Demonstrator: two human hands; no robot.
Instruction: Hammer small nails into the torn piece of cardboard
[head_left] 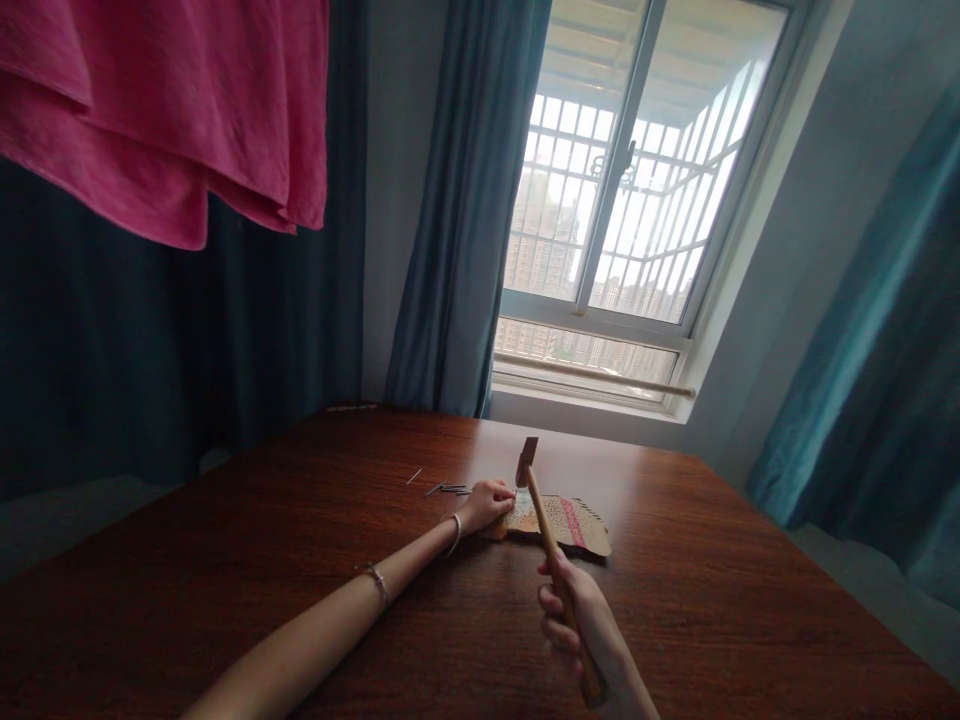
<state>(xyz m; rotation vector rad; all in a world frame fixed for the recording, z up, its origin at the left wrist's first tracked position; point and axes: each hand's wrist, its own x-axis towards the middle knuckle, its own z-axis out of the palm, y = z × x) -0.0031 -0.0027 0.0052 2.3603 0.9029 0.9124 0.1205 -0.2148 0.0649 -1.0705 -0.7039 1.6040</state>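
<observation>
My right hand (577, 620) is wrapped round the wooden handle of a hammer (545, 520). The hammer is raised at a tilt, its metal head just above and beside the fingertips of my left hand (487, 503). Those fingertips are pinched on a thin nail (515, 493), only a little of which shows, at the left part of a flat, tan piece of board (592, 525). The board has ragged edges, many small dark marks or holes and a pink-red band. Left of my left hand lie several loose dark nails (448, 488), with a single one (414, 476) farther off.
All this rests on a large brown wooden table (360, 460). Beyond its far edge are a barred window (600, 200) and a blue curtain (465, 220). A pink cloth (187, 110) hangs at the upper left; another curtain (862, 340) hangs on the right.
</observation>
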